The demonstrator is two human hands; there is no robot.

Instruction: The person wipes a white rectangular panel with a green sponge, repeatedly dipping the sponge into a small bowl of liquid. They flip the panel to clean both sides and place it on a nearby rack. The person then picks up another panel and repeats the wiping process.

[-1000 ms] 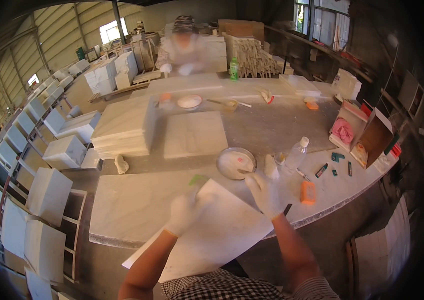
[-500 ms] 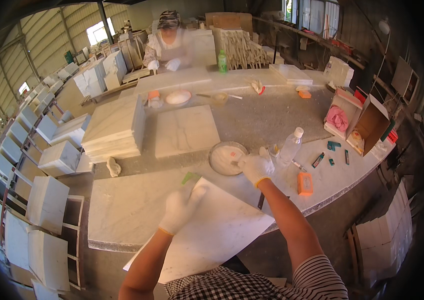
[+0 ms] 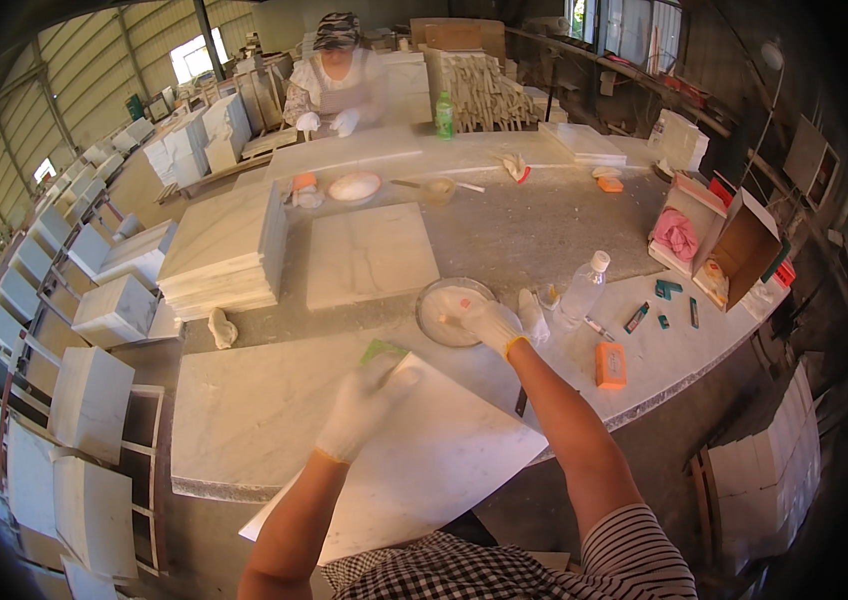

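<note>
Landmark: round dish (image 3: 456, 310) of white paste on the workbench (image 3: 544, 230).
Change: right hand (image 3: 492, 325) has travelled from beside the dish to its near rim; judged, it is loading paste.
Right grip: fingers curled; whether they pinch a tool, cannot tell.
Left hand (image 3: 364, 405): flat on the white tile (image 3: 414, 460), nearer than the dish, holding nothing.
Containers: clear bottle (image 3: 581, 290) right of the dish; open box (image 3: 744, 245) farther right, contents hidden.

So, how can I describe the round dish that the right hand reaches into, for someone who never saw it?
On the long stone workbench, look beside the clear plastic bottle. The shallow round dish lies there under the gloved right hand; unlike the square slabs around, it is circular.
</note>
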